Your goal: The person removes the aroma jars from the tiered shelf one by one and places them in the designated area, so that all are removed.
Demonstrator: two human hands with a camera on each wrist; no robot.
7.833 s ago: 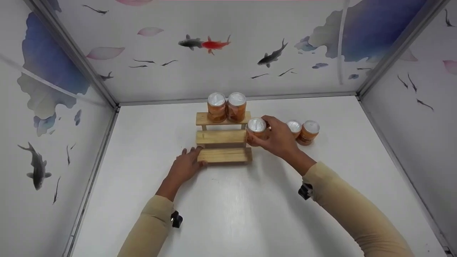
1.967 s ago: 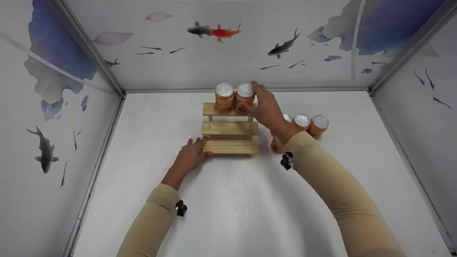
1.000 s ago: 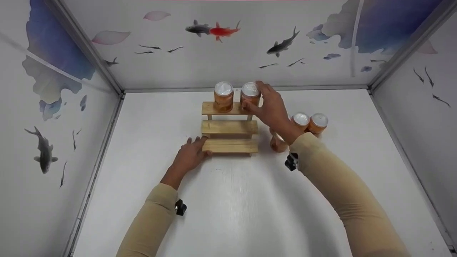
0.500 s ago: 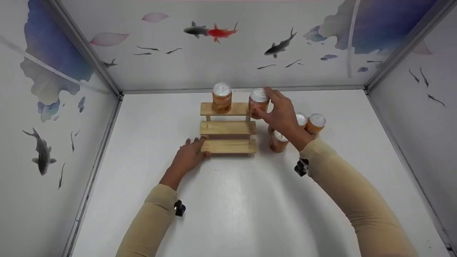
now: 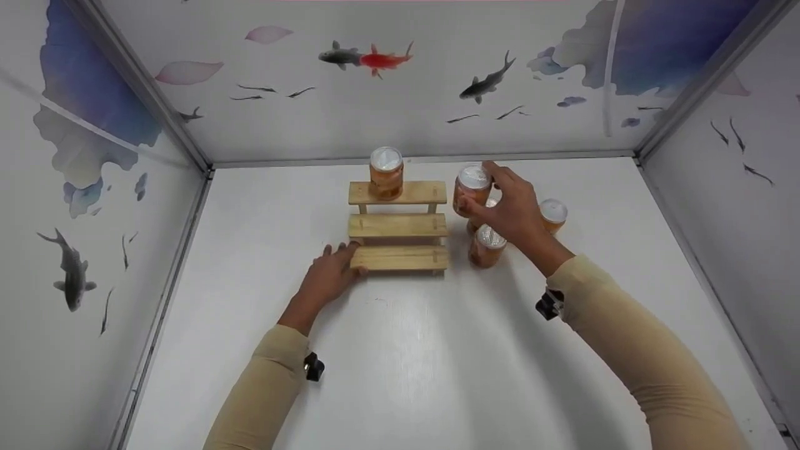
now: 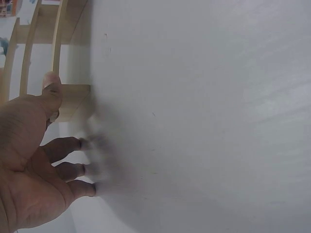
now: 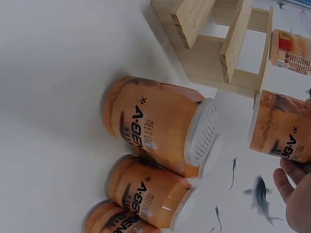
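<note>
My right hand (image 5: 512, 209) holds an orange can (image 5: 472, 190) with a silver top, upright, fingers and thumb around its sides. In the right wrist view this can (image 7: 277, 126) is off the table, right of the wooden step rack (image 5: 398, 225). Another orange can (image 5: 386, 176) stands on the rack's top step, left of centre. My left hand (image 5: 325, 275) grips the rack's lower left corner; in the left wrist view the thumb lies on the bottom step's edge and a finger goes behind the side panel. Its other fingertips are at the table surface.
Several orange cans stand on the white table (image 5: 400, 362) right of the rack: a front can (image 5: 487, 250), one behind it, and a far right can (image 5: 553, 215). My right hand partly hides the group. Printed walls (image 5: 406, 106) enclose the table.
My right hand has lifted the right-hand can off the top step and carried it rightward, past the rack's end. The left can stays put. My left hand keeps its place at the rack's corner.
</note>
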